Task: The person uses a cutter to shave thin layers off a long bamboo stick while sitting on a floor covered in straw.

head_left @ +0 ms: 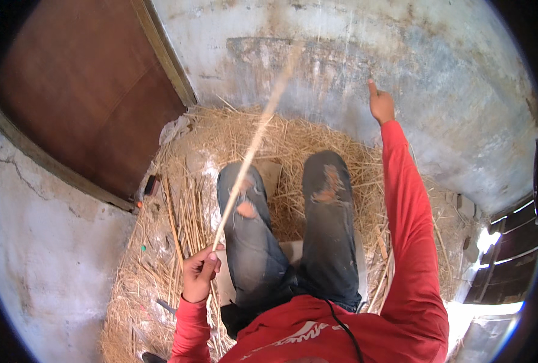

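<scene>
My left hand (200, 273) is closed, pinching the lower end of a long pale straw-coloured stalk (245, 169) between thumb and fingers. The stalk slants up and away to the right, passing over my left knee, and its far end is smeared by motion. Stretched far forward, my right hand (382, 107) is in front of the stained wall, apart from the stalk. One digit points up while the other fingers look curled under; whether anything is in them is hidden. Several similar stalks (190, 212) lie in a bunch beside my left leg.
Loose straw (305, 130) covers the floor around my legs. A brown door panel (93, 78) in a wooden frame stands at the left. The pale wall (450, 115) rises ahead and to the right. A small dark red block (152, 185) lies near the door.
</scene>
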Demonstrator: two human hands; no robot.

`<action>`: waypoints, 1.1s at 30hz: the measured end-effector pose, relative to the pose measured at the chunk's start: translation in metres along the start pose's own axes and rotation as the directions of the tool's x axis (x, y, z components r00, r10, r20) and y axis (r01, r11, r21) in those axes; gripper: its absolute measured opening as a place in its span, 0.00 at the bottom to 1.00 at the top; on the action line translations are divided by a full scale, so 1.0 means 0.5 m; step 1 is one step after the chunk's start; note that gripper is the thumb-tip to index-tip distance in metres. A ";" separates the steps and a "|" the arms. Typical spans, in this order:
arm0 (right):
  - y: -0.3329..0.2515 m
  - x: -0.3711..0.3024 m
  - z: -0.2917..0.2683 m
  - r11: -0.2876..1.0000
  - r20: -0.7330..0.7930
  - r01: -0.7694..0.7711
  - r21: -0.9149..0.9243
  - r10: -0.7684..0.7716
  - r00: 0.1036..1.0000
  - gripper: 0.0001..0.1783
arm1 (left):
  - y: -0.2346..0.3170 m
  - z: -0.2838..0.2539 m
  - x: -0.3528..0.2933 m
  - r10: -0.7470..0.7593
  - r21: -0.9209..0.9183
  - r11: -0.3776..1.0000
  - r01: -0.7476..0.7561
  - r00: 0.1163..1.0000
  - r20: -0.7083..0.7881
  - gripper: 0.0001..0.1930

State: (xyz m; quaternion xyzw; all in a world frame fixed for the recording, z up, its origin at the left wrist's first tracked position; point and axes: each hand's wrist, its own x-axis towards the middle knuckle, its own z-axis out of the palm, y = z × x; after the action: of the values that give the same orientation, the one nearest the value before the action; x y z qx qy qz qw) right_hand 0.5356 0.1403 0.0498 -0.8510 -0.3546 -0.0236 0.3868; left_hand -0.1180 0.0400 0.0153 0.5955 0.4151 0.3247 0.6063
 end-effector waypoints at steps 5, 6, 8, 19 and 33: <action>-0.141 -0.069 0.052 0.970 0.354 0.217 0.105 -0.241 0.904 0.43 | 0.068 0.056 0.113 0.053 -0.180 0.980 -0.080 0.987 -0.152 0.21; -0.179 -0.084 0.064 0.963 0.406 0.254 0.095 -0.270 0.873 0.42 | 0.082 0.069 0.145 0.061 -0.188 0.978 -0.089 0.987 -0.149 0.21; -0.246 -0.119 0.078 0.947 0.484 0.284 0.153 -0.322 0.813 0.40 | 0.112 0.086 0.210 0.086 -0.214 0.970 -0.112 0.988 -0.127 0.22; -0.330 -0.237 0.124 0.747 0.613 0.614 0.252 -0.615 0.496 0.31 | 0.152 0.163 0.577 0.128 -0.296 0.950 -0.102 0.989 0.069 0.18; -0.355 -0.221 0.170 0.788 0.628 0.374 0.489 -0.616 0.475 0.24 | 0.077 0.165 0.585 -0.032 -0.281 0.954 0.107 0.966 0.257 0.20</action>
State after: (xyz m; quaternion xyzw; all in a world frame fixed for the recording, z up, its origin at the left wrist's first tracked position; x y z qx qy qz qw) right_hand 0.3229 0.2127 0.0694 -0.5711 -0.7152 0.2758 0.2937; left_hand 0.0891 0.2656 0.0148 0.5202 0.3040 0.2835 0.7461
